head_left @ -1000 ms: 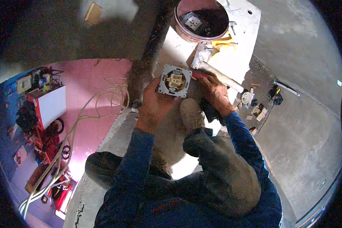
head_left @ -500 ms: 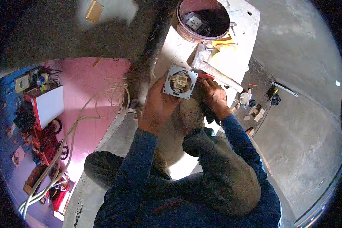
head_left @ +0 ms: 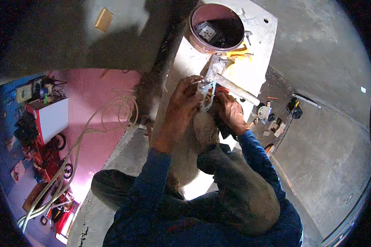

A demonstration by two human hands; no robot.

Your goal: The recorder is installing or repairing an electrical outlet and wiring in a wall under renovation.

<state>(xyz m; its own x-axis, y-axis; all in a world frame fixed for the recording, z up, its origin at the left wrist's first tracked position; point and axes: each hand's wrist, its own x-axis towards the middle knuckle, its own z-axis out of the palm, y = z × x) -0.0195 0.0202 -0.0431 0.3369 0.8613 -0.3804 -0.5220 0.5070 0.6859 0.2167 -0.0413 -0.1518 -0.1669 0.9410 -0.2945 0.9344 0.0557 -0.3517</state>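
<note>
Pale board (head_left: 259, 39) beyond the hands, brightly lit. Left hand (head_left: 180, 101): fingers and thumb pinch a wall fitting (head_left: 206, 96), which lies directly to their right, edge-on, its long axis up the view, top leaning right. Right hand (head_left: 233, 112): fingers curled on a red thing (head_left: 223, 89), kind unclear, just beside the fitting; left hand nearer, touching. Farther out: hammer (head_left: 240, 90), bucket (head_left: 202, 48). Versus half a second ago: fitting turned from face-on to edge-on; right grip looks much the same.

Hammer (head_left: 237, 87) bars right hand (head_left: 232, 111) from bucket (head_left: 213, 15); passage open over white board (head_left: 188, 61) left of hammer.
</note>
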